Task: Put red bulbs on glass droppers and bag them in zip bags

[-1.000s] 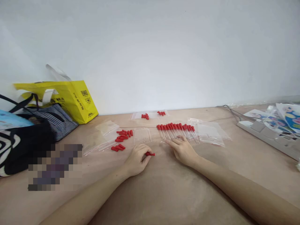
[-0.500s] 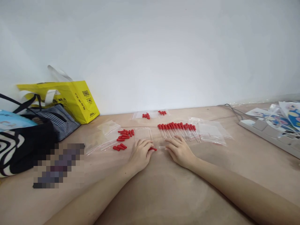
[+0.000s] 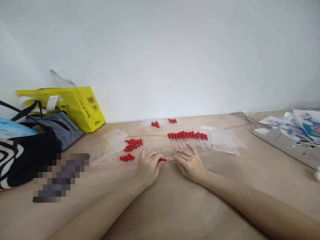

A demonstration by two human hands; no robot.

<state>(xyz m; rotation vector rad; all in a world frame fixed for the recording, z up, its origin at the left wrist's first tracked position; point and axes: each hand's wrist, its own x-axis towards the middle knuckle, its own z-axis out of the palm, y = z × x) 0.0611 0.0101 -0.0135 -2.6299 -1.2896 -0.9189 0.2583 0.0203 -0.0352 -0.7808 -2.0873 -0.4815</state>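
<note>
Between the fingers of my left hand [image 3: 149, 166] is a red rubber bulb [image 3: 162, 160], its open end pointing right. My right hand [image 3: 191, 165] pinches a thin clear dropper tube [image 3: 170, 159], and the tube's end meets the bulb's mouth; how deep it sits I cannot tell. Just beyond my left hand lies a row of bare clear tubes [image 3: 152, 144]. Loose red bulbs [image 3: 132, 145] are scattered to its left. Past my right hand, several droppers with red bulbs fitted [image 3: 188, 136] lie side by side.
Clear zip bags lie at left [image 3: 115, 136] and right [image 3: 227, 141]. A bag with red bulbs [image 3: 160, 123] rests by the wall. A yellow bag [image 3: 87, 106] and striped bag [image 3: 68, 130] stand left; a power strip [image 3: 285, 145] and printed papers [image 3: 310, 121] are at right.
My right hand has moved slightly left with the tube, and the gap between tube and red bulb has closed. My left index finger has lifted.
</note>
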